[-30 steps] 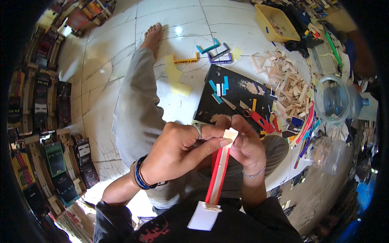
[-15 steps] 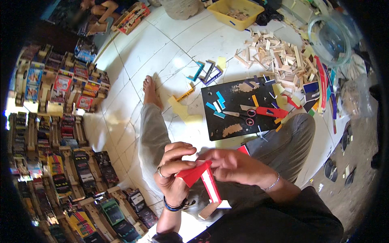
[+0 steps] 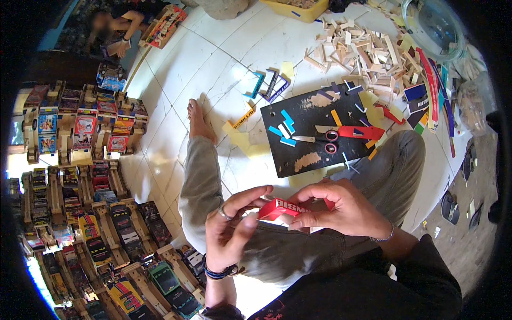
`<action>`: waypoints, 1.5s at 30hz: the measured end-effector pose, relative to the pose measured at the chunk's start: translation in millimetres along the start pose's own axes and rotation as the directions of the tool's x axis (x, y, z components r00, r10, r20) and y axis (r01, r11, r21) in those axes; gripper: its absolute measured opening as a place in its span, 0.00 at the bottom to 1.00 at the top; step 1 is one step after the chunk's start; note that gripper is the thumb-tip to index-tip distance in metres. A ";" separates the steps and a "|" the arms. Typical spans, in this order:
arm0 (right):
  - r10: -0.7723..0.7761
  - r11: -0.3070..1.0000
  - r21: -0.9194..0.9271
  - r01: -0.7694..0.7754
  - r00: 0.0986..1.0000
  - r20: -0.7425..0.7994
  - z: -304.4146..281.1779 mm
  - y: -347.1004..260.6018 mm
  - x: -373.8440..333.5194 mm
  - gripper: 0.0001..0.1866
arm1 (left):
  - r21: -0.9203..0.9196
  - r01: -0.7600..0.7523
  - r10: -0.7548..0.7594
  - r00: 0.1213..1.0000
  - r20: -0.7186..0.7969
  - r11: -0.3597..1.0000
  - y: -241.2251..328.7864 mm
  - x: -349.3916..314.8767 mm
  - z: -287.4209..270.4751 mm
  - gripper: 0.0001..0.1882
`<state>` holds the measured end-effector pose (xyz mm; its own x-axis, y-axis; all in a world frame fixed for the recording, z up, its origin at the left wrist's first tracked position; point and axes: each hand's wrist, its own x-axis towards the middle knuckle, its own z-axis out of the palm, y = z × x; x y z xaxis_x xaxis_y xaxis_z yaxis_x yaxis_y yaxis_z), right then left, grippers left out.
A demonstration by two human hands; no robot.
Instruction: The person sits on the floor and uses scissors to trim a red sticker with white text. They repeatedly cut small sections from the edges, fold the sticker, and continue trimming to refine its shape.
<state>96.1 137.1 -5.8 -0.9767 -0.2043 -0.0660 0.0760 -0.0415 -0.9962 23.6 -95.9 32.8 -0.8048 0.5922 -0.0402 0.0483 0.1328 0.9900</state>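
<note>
Just above my lap, my right hand (image 3: 346,210) pinches a small red piece with white lettering (image 3: 284,208) between thumb and fingers. It looks like a folded strip with angled sides; the right end is covered by my fingers. At its left end my left hand (image 3: 232,221) is open, thumb and forefinger apart around that end. Whether a left fingertip touches it from behind I cannot tell. Beyond my hands a black board (image 3: 288,165) lies on the floor, bearing scissors (image 3: 326,143), a red utility knife (image 3: 360,133) and blue and white strips (image 3: 285,129).
Wooden toy trucks (image 3: 85,128) stand in rows at left. A heap of wood pieces (image 3: 368,53) lies at far right, near a yellow basin (image 3: 298,12). Lettered strips (image 3: 272,88) rest on the tiles. Sandals (image 3: 450,208) lie at right. Another person's arm (image 3: 133,26) shows at far left.
The red piece has turned from hanging down with its white side showing to lying level, lettering up, in my right hand. My left hand's grip has loosened. The view has shifted slightly.
</note>
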 end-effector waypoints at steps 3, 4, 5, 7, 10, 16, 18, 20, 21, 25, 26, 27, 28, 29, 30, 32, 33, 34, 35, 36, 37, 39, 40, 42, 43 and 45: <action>-0.027 0.996 -0.082 0.027 1.000 0.002 -0.7 6.9 -2.4 0.17 | 0.071 0.038 -0.044 0.996 0.083 0.997 -6.3 2.5 8.0 0.15; -0.045 0.993 -0.111 0.044 0.999 -0.010 -0.1 9.5 -3.6 0.17 | 0.108 0.021 -0.032 0.995 0.092 0.994 -9.4 2.6 10.2 0.16; 0.009 0.997 -0.082 -0.008 1.000 0.005 0.4 12.0 -5.9 0.17 | 0.150 0.023 -0.039 0.994 0.103 0.988 -11.9 1.1 12.1 0.16; 0.092 0.995 -0.045 -0.090 0.995 0.030 1.5 17.2 -10.2 0.17 | 0.165 0.004 -0.019 0.996 0.092 0.986 -16.9 -3.0 14.7 0.15; 0.027 0.990 -0.136 -0.021 0.999 0.038 6.0 26.0 -14.5 0.16 | 0.142 0.012 -0.021 0.998 0.061 0.990 -25.5 -12.3 20.3 0.15; 0.145 0.988 -0.062 -0.139 0.982 0.118 5.5 36.5 -22.8 0.16 | 0.160 -0.005 0.000 0.999 0.033 0.987 -38.2 -25.6 32.8 0.13; 0.195 0.976 0.083 -0.204 0.976 0.097 5.3 39.7 -22.2 0.16 | 0.140 0.113 -0.111 0.994 -0.020 0.984 -40.2 -31.6 38.3 0.18; 0.280 0.937 0.176 -0.301 0.951 0.132 1.1 40.3 -21.4 0.17 | 0.032 0.194 -0.191 0.979 -0.075 0.980 -45.0 -35.2 44.4 0.22; 0.286 0.935 0.174 -0.308 0.948 0.139 -2.1 39.6 -20.8 0.18 | -0.046 0.211 -0.214 0.974 -0.074 0.976 -47.4 -36.6 45.8 0.21; 0.262 0.960 0.061 -0.274 0.953 0.153 -18.1 35.5 -15.5 0.22 | -0.475 0.310 -0.373 0.927 -0.042 0.824 -55.8 -41.9 51.4 0.17; 0.251 0.966 0.028 -0.256 0.960 0.123 -23.3 34.6 -14.4 0.21 | -0.482 0.304 -0.380 0.923 -0.066 0.822 -57.0 -42.2 51.6 0.17; 0.236 0.972 -0.004 -0.236 0.967 0.094 -28.6 35.2 -12.3 0.20 | -0.486 0.299 -0.387 0.918 -0.090 0.821 -57.8 -42.2 51.8 0.17; 0.096 0.950 -0.297 -0.094 0.995 -0.008 -33.6 39.5 -7.4 0.16 | -0.482 0.305 -0.402 0.909 -0.111 0.821 -58.5 -41.4 51.1 0.17; 0.119 0.922 -0.357 -0.149 0.987 -0.103 -41.3 43.8 -3.0 0.13 | -0.489 0.291 -0.397 0.909 -0.127 0.822 -58.7 -40.7 50.8 0.17; 0.005 0.795 -0.591 -0.138 0.975 -0.221 -48.4 52.8 5.4 0.13 | -0.449 0.271 -0.369 0.918 -0.145 0.851 -59.2 -39.8 52.1 0.17; -0.189 0.489 -0.861 -0.142 0.946 -0.263 -60.0 71.1 18.5 0.13 | -0.406 0.229 -0.326 0.927 -0.187 0.885 -60.5 -37.8 54.6 0.16; -0.213 0.378 -0.912 -0.158 0.944 -0.252 -64.7 78.9 22.1 0.13 | -0.393 0.216 -0.315 0.927 -0.205 0.894 -60.9 -37.6 56.1 0.16; -0.179 0.255 -0.937 -0.239 0.941 -0.288 -67.2 85.4 23.7 0.12 | -0.378 0.203 -0.302 0.927 -0.224 0.903 -61.4 -37.6 56.9 0.15; -0.227 0.282 -0.941 -0.185 0.941 -0.253 -68.5 90.4 24.0 0.12 | -0.347 0.204 -0.293 0.928 -0.228 0.915 -61.5 -38.0 57.6 0.14; -0.213 0.304 -0.933 -0.195 0.940 -0.266 -68.7 94.1 24.6 0.12 | -0.315 0.207 -0.287 0.929 -0.234 0.926 -61.1 -39.3 58.0 0.13; -0.159 0.326 -0.915 -0.238 0.940 -0.301 -68.3 96.4 24.3 0.12 | -0.279 0.210 -0.280 0.930 -0.239 0.937 -60.9 -40.3 57.8 0.12; -0.115 0.322 -0.908 -0.268 0.941 -0.318 -70.5 95.9 24.3 0.12 | -0.371 0.212 -0.300 0.933 -0.198 0.904 -61.4 -40.5 58.8 0.11; -0.115 0.320 -0.906 -0.277 0.938 -0.327 -71.3 94.6 23.9 0.13 | -0.376 0.228 -0.313 0.932 -0.183 0.898 -61.4 -40.0 59.0 0.11; -0.012 0.264 -0.922 -0.282 0.955 -0.295 -73.8 92.0 26.0 0.13 | -0.392 0.242 -0.327 0.930 -0.168 0.888 -60.8 -38.3 59.8 0.11; -0.034 0.255 -0.940 -0.226 0.970 -0.242 -75.9 89.8 27.6 0.14 | -0.395 0.241 -0.328 0.929 -0.170 0.887 -60.2 -37.2 60.6 0.11; 0.064 0.394 -0.893 -0.216 0.976 -0.208 -80.9 81.3 28.3 0.13 | -0.436 0.232 -0.333 0.927 -0.170 0.870 -58.9 -34.3 61.2 0.12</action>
<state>58.3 207.0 -93.1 -0.9902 0.0016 -0.1398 0.0619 0.9017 -0.4280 84.6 -75.4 -32.4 -0.8632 0.3696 -0.3439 -0.4027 -0.0934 0.9105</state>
